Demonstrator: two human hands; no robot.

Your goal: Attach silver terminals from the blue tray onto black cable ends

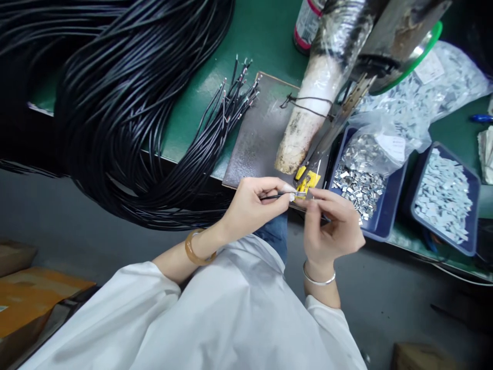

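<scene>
Between the thumb and fingers of my left hand [256, 205] a thin black cable [272, 196] is pinched near its end. A small connector with a metallic-looking tip [300, 194] shows at that cable end, pointing right. My right hand [333, 221] is closed, its thumb and forefinger bent close to the connector; whether a tiny part sits in those fingertips is hidden. Just beyond the fingertips are the yellow pieces [308, 181] of a metal tool fixture, at the front edge of a dark metal plate [256, 136].
A large bundle of black cables [111, 103] hangs over the green table [265, 31] at left, stripped ends [241, 87] on the plate. A plastic-wrapped post [308, 113] leans over the plate. At right stand a bin of metal shells [389, 221] and a bin of pale pieces [475, 205].
</scene>
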